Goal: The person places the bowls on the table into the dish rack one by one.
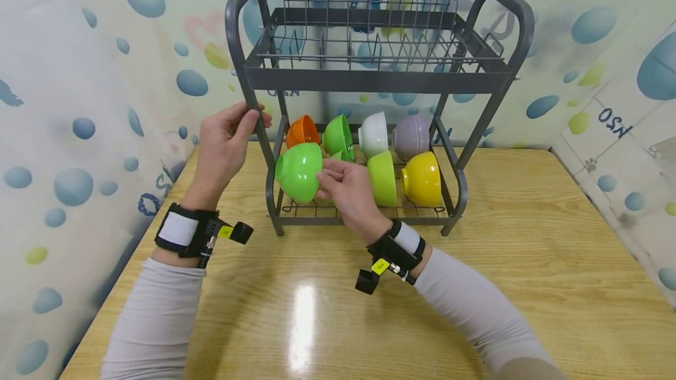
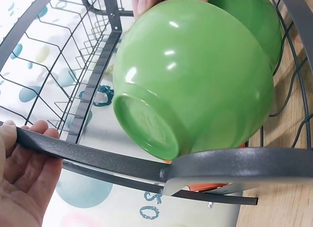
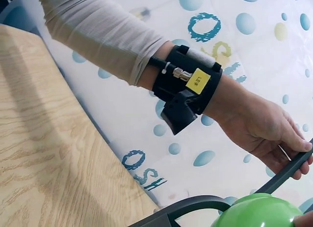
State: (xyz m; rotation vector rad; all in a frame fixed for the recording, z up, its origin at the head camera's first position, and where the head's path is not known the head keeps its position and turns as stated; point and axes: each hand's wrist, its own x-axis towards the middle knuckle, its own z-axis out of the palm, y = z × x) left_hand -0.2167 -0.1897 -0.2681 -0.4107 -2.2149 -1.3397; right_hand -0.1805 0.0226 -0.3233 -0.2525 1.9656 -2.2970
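Note:
A grey metal two-tier dish rack (image 1: pixel 380 82) stands on the table. My left hand (image 1: pixel 224 142) grips its left front post, thumb in front and fingers behind, as the left wrist view also shows. With thumb and fingers my right hand (image 1: pixel 351 192) pinches the rim of a bright green bowl (image 1: pixel 300 172) at the front left of the lower tier. This bowl lies on its side, its foot (image 2: pixel 146 126) facing the left end of the rack. Right of that hand are a lime bowl (image 1: pixel 382 179) and a yellow bowl (image 1: pixel 422 179), both tipped sideways.
Behind them in the lower tier sit an orange bowl (image 1: pixel 303 131), another green bowl (image 1: pixel 338 135), a white bowl (image 1: pixel 374 135) and a lilac bowl (image 1: pixel 412 137). The upper tier holds wire dividers (image 1: pixel 364 51). A wooden table (image 1: pixel 253 309) meets patterned wall sheeting (image 1: pixel 105 75).

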